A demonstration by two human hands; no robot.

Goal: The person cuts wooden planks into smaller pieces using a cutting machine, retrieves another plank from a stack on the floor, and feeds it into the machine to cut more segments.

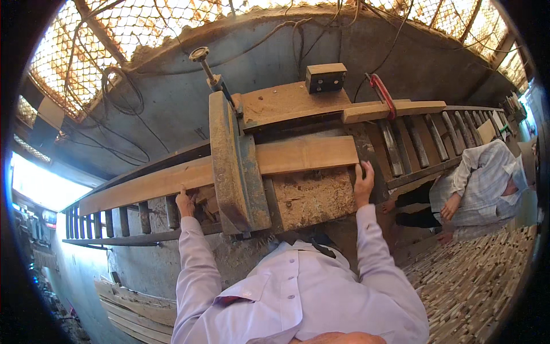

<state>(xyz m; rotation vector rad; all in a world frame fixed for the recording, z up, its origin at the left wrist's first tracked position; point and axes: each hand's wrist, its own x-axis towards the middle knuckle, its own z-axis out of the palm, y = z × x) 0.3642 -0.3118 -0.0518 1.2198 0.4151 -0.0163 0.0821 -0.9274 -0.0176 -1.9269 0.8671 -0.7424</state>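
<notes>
A long, pale wooden board [306,153] lies lengthwise through a woodworking machine, under its upright, dust-covered guard [228,166]. My left hand [185,203] holds the board's near edge left of the guard, a finger raised against that edge. At the board's right end, my right hand [364,182] grips the near corner with curved fingers; its grip is partly hidden. Sawdust and shavings cover the machine's near ledge [314,198]. Wood offcuts [209,202] lie between my left hand and the guard.
Roller tracks [421,142] extend from both sides of the machine. A red clamp [382,94] grips wooden strips behind the board. On the right sits another person [484,180] in light clothing, beside a large stack of wood strips [475,281]. Planks [137,312] lie at lower left.
</notes>
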